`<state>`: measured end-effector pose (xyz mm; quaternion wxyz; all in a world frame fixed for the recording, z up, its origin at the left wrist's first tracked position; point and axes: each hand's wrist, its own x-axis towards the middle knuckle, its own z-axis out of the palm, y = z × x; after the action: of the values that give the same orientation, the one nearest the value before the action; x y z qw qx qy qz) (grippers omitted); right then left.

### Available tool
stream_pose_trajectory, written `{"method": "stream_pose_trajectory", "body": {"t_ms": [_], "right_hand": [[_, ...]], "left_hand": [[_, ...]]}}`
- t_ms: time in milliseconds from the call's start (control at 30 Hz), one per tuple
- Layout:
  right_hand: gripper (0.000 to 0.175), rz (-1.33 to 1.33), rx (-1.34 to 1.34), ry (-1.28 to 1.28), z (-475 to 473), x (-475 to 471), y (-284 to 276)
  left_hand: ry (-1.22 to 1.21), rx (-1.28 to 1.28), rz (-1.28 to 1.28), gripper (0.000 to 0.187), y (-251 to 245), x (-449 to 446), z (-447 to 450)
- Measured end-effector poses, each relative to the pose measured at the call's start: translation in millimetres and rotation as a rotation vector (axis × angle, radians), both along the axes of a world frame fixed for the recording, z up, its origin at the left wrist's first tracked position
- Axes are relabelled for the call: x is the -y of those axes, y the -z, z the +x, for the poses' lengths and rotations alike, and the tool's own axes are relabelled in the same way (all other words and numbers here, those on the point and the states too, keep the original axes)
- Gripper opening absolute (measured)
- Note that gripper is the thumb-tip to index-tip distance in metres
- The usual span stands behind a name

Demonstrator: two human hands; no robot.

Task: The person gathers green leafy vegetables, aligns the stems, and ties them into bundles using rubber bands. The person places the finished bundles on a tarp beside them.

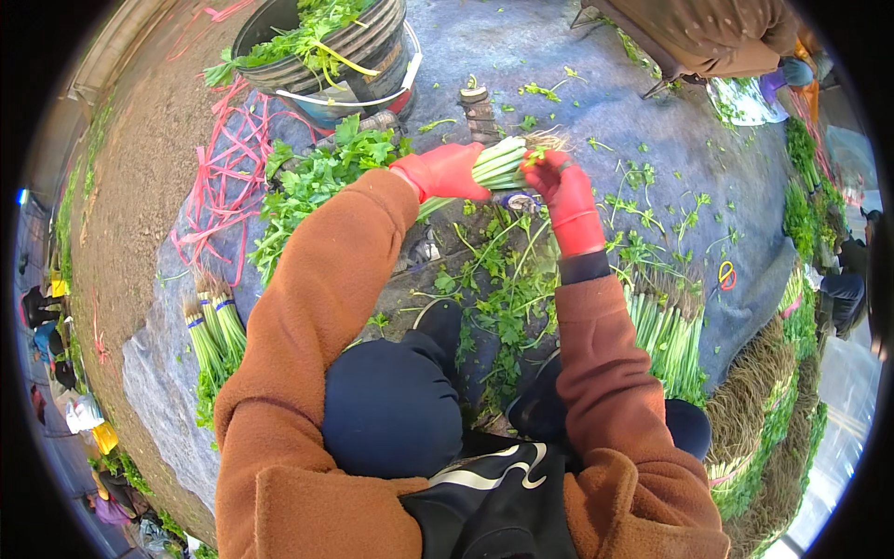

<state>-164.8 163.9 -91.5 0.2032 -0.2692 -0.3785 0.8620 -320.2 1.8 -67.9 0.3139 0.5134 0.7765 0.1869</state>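
Note:
My left hand (447, 172), in a red glove, is closed around a bunch of celery stalks (499, 164) with thin pale roots at its right end. My right hand (564, 192), also red-gloved, has its fingertips curled on the root end, beside a small yellow-green leaf. Which piece they pinch is hard to see. Green leaves (328, 182) spread left of the bunch, partly behind my left sleeve. Beneath it, a tape-wrapped post (480, 115) and a white-and-purple roll (520, 202) show in part. Loose leafy trimmings (513, 293) lie between my feet.
A black bucket (380, 77) holds leaves. Pink plastic strips (223, 182) lie left. Blue-banded bunches (216, 328) lie left; loose celery (667, 332) lies right, near scissors (727, 276). Rooted bundles (751, 391) are stacked at the right. Another person (726, 35) is at top right.

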Motion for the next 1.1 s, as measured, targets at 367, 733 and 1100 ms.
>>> {"method": "stream_pose_trajectory", "body": {"t_ms": [367,733,1100], "right_hand": [[0.041,0.480,0.116,0.338,-2.1,-3.0,-14.1],[0.027,0.645,0.147,0.043,-55.1,3.1,-6.8],[0.085,2.366,0.236,-0.492,-8.0,-14.5,-62.7]], "left_hand": [[-0.010,-0.166,0.076,0.050,8.2,-0.6,5.8],[-0.120,-0.182,-0.034,0.059,-2.9,-4.0,18.2],[-0.097,-0.048,0.023,0.057,2.4,-12.8,3.2]]}}
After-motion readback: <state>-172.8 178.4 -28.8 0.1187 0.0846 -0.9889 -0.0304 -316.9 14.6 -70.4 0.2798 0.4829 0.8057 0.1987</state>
